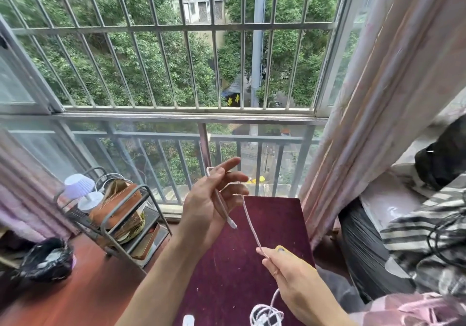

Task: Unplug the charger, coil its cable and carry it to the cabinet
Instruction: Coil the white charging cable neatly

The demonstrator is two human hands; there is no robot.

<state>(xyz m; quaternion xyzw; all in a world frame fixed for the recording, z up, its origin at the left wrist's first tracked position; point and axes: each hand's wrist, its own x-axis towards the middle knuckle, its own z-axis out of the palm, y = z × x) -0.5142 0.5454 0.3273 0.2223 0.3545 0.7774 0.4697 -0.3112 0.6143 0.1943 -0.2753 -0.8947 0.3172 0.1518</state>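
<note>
A thin white charger cable (249, 221) stretches between both hands above a dark red table (277, 214). My left hand (206, 204) is raised, palm toward me, with the cable looped over its fingers and the plug end (232, 224) hanging down across the palm. My right hand (290, 275) is lower and nearer, pinching the cable between thumb and forefinger. Below it the cable drops to a loose white tangle (266, 315) at the table's near edge. A small white object (188, 320) lies beside the tangle, cut off by the frame.
A metal rack (118, 225) with a brown bag and a small white lamp stands left of the table. A black bag (46, 260) sits on the reddish floor. Pink curtains (378, 99) hang right, a barred window is ahead, and bedding with black cords lies at right.
</note>
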